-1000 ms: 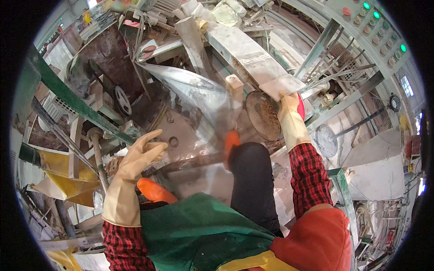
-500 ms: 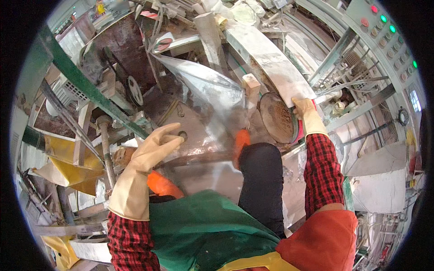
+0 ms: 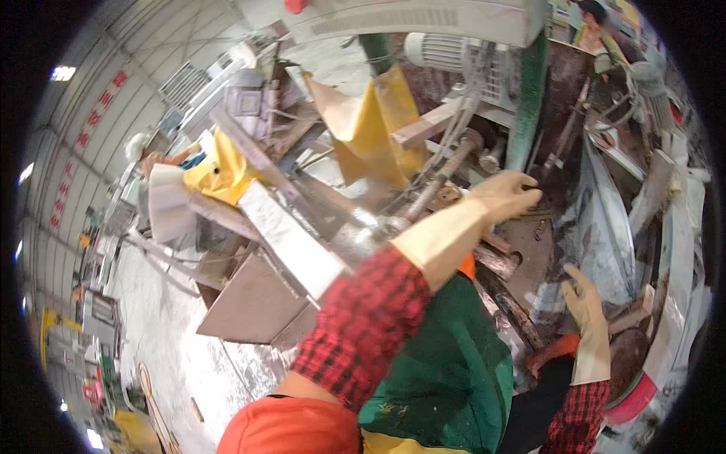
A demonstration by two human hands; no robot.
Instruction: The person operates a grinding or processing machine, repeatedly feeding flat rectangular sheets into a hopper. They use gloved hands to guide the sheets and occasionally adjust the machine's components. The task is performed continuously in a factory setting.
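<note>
My left hand (image 3: 510,195), in a long cream rubber glove, reaches forward beside a green machine post (image 3: 528,113). Its fingers are curled toward the thumb; a small thing may be between them, but I cannot make it out. My right hand (image 3: 581,301), gloved alike, is lower and to the right, with fingers apart and nothing in them. It is nearest a greyish, shiny pointed sheet (image 3: 605,219). A wooden block (image 3: 634,310) lies just right of that hand, beside a round brown disc (image 3: 626,359).
A yellow folded sheet (image 3: 378,125) hangs by the machine frame. A motor (image 3: 439,51) sits at the top. To the left are a long white beam (image 3: 291,242), a brown panel (image 3: 249,299) and a yellow cloth (image 3: 223,170). Another person (image 3: 594,30) is at the far upper right.
The view has swung to the left, bringing in the hall and floor. My right hand has let go of the long pale board's edge. My left hand is still raised with curled fingers.
</note>
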